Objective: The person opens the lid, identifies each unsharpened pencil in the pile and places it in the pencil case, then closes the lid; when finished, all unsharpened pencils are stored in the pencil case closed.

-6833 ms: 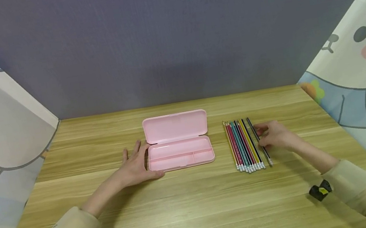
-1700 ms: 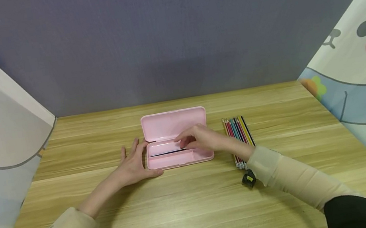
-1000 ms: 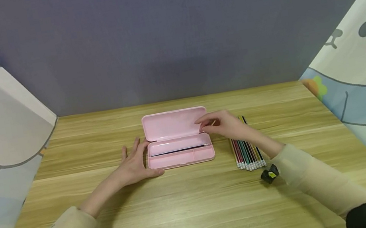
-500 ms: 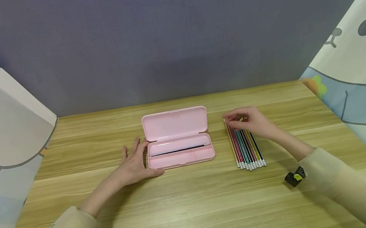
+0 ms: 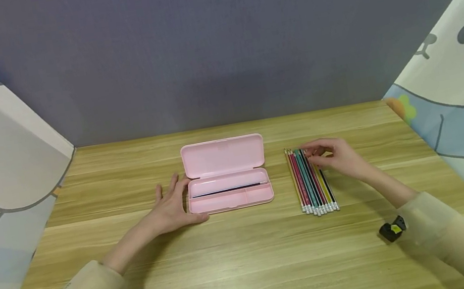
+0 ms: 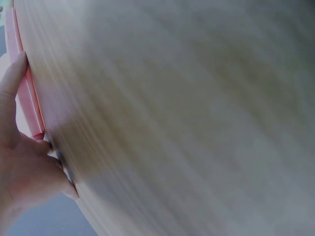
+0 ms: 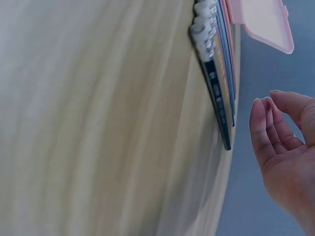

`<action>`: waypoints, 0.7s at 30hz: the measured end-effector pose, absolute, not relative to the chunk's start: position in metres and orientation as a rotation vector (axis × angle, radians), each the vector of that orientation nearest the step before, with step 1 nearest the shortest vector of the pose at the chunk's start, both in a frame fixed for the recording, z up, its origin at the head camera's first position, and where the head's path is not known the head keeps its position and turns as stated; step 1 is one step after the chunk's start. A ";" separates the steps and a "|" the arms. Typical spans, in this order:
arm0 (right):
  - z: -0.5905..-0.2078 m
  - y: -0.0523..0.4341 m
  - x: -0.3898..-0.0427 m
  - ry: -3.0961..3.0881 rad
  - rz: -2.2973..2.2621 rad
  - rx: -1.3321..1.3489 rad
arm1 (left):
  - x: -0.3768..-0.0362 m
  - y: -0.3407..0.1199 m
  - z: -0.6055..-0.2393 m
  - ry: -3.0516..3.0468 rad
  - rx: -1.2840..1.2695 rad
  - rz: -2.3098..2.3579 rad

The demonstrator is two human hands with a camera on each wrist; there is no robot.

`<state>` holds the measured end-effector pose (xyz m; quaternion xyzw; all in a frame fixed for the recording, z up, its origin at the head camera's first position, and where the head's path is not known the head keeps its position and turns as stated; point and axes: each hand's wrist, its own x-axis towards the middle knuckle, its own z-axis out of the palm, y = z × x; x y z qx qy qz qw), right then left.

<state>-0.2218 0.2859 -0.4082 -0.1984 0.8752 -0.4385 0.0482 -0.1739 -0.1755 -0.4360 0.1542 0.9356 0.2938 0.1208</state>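
Head view first: the right hand (image 5: 337, 157) hovers over the far end of the row of pencils (image 5: 312, 182), fingers (image 5: 313, 147) loosely curled, the tips close to the dark pencils on the right side of the row. Whether they actually touch one, I cannot tell. The right wrist view shows the fingers (image 7: 263, 130) relaxed and gently bent, apart from the nearest dark pencil (image 7: 219, 105), with nothing in the grasp. So, a slack, empty hand just beside the pencils.

Over to the left hand (image 5: 173, 208): it lies flat on the wooden table (image 5: 252, 264), fingers straight and spread, pressed against the left end of the pink pencil case (image 5: 227, 178). The left wrist view confirms it, fingers (image 6: 12, 81) lying along the pink edge (image 6: 29, 103).

The case is open, lid laid back and away from the person. Inside the long rear compartment lies one dark pencil (image 5: 228, 189), stretched lengthways. The front compartments look bare pink.

The coloured pencils lie side by side to the right of the case, eraser ends towards the person, well apart from it.
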 end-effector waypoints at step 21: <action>-0.419 0.309 -0.214 2.570 -1.383 -0.501 | -0.174 -0.175 -0.436 2.732 0.443 0.867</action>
